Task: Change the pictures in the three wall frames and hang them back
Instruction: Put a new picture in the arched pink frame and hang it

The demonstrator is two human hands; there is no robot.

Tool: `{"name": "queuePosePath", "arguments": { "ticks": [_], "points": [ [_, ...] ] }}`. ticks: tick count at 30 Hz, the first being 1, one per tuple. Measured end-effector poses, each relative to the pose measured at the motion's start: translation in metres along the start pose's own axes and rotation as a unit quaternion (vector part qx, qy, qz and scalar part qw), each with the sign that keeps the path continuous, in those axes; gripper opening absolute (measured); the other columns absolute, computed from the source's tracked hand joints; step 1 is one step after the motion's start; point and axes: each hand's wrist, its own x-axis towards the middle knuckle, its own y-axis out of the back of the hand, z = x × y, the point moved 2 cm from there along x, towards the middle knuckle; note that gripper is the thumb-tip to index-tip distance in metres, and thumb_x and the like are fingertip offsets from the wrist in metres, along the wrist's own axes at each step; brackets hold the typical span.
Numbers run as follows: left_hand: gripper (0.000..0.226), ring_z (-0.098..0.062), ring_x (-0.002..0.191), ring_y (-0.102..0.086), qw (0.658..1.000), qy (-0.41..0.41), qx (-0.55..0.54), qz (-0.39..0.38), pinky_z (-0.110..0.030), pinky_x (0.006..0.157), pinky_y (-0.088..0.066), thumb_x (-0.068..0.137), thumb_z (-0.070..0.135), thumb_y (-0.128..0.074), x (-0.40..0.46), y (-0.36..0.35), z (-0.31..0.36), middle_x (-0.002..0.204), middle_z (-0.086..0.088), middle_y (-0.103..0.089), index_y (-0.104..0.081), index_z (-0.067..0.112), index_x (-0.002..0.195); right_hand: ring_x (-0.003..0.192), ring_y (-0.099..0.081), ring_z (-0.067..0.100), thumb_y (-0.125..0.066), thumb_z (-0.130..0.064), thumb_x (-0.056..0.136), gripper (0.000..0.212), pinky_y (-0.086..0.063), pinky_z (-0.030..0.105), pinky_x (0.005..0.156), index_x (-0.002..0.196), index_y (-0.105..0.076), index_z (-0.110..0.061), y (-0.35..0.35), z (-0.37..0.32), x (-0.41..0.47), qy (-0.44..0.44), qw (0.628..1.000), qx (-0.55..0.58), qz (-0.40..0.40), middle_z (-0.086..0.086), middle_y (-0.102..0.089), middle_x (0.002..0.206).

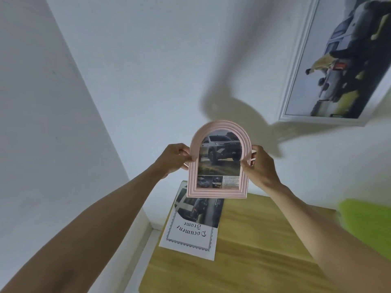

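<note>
Both hands, left (174,158) and right (261,163), pinch a pink arched frame (218,191) holding a car picture (220,155) above the table (264,250).

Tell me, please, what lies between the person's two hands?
In the head view, the pink arched picture frame sits between left hand and right hand, both gripping it.

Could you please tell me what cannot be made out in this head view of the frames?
- White wall frame: cut off by the right and top edges.
- Small text on the pink arched frame's picture: too small to read.
- Papers on the wooden table: top hidden behind the pink frame.
- Third frame: not in view.
</note>
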Motion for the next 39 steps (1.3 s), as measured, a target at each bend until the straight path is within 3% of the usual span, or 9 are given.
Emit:
{"name": "queuePosePath", "arguments": {
  "ticks": [6,12,17,21,27,30,33,36,39],
  "points": [
    [0.026,-0.019,0.085,-0.068,0.997,-0.026,0.072,-0.02,-0.032,0.072,-0.061,0.082,0.017,-0.077,-0.018,-0.028,-0.015,0.096,-0.001,-0.069,-0.066,0.011,0.105,0.129,-0.054,0.029,-0.065,-0.037,0.09,0.073,-0.046,0.048,0.106,0.15,-0.028,-0.015,-0.017,0.023,-0.016,-0.096,0.989,-0.076,-0.078,0.011,-0.047,0.146],
    [0.026,-0.013,0.084,-0.067,0.992,-0.043,0.121,0.013,-0.033,0.08,-0.057,0.079,0.025,-0.077,-0.032,-0.057,-0.02,0.089,0.008,-0.068,-0.067,0.017,0.101,0.101,-0.067,0.022,-0.058,-0.04,0.094,0.048,-0.052,0.027,0.077,0.135,-0.047,-0.019,-0.018,-0.017,-0.022,-0.087,0.992,0.027,-0.085,0.001,-0.065,0.118],
    [0.016,-0.007,0.076,-0.067,0.988,-0.076,0.13,0.03,-0.039,0.078,-0.057,0.076,0.033,-0.071,-0.04,-0.078,-0.017,0.078,0.012,-0.07,-0.066,0.023,0.088,0.082,-0.072,0.02,-0.062,-0.037,0.093,0.019,-0.061,0.028,0.061,0.098,-0.058,-0.019,-0.023,-0.046,-0.025,-0.127,0.979,0.13,-0.088,0.004,-0.069,0.097],
    [0.016,-0.007,0.076,-0.066,0.978,-0.12,0.169,0.027,-0.036,0.078,-0.054,0.081,0.04,-0.068,-0.047,-0.098,-0.008,0.079,0.013,-0.07,-0.063,0.026,0.087,0.078,-0.074,0.023,-0.072,-0.025,0.083,0.022,-0.063,0.038,0.065,0.094,-0.055,-0.015,-0.027,-0.044,-0.017,-0.177,0.964,0.191,-0.06,0.009,-0.069,0.099],
    [0.042,-0.006,0.088,-0.066,0.977,-0.141,0.16,0.008,-0.033,0.084,-0.054,0.087,0.054,-0.064,-0.041,-0.098,-0.011,0.108,0.009,-0.071,-0.068,0.022,0.114,0.084,-0.073,0.028,-0.06,-0.006,0.086,0.034,-0.063,0.042,0.068,0.119,-0.059,-0.014,-0.012,-0.024,-0.011,-0.185,0.957,0.19,-0.118,0.011,-0.069,0.105],
    [0.06,-0.017,0.108,-0.062,0.982,-0.073,0.159,0.065,-0.041,0.095,-0.051,0.091,0.047,-0.061,-0.026,-0.081,-0.03,0.133,-0.003,-0.055,-0.046,0.019,0.142,0.084,-0.074,0.03,-0.06,-0.001,0.088,0.038,-0.062,0.04,0.068,0.123,-0.062,-0.014,-0.002,-0.01,-0.013,-0.182,0.944,0.228,-0.152,0.015,-0.073,0.101],
    [0.081,-0.031,0.127,-0.049,0.981,0.003,0.188,0.045,-0.041,0.104,-0.043,0.091,0.043,-0.063,-0.014,-0.067,-0.048,0.146,-0.014,-0.038,-0.02,0.018,0.155,0.086,-0.074,0.031,-0.057,0.003,0.091,0.042,-0.059,0.038,0.067,0.128,-0.062,-0.016,0.005,0.005,-0.015,-0.188,0.931,0.268,-0.164,0.015,-0.075,0.099],
    [0.084,-0.03,0.122,-0.056,0.991,0.011,0.132,0.0,-0.041,0.099,-0.048,0.085,0.044,-0.07,-0.012,-0.057,-0.06,0.139,-0.011,-0.052,-0.023,0.028,0.154,0.087,-0.074,0.03,-0.054,0.004,0.094,0.042,-0.058,0.038,0.071,0.129,-0.062,-0.017,0.009,0.017,-0.015,-0.19,0.918,0.299,-0.181,0.014,-0.076,0.099],
    [0.062,-0.02,0.087,-0.072,1.0,0.002,0.017,-0.002,-0.048,0.083,-0.058,0.077,0.033,-0.078,-0.017,-0.052,-0.068,0.093,0.0,-0.073,-0.053,0.043,0.134,0.094,-0.072,0.03,-0.052,0.001,0.095,0.044,-0.06,0.044,0.081,0.133,-0.06,-0.021,0.011,0.025,-0.017,-0.188,0.931,0.27,-0.158,0.013,-0.075,0.101]
  ]
}}
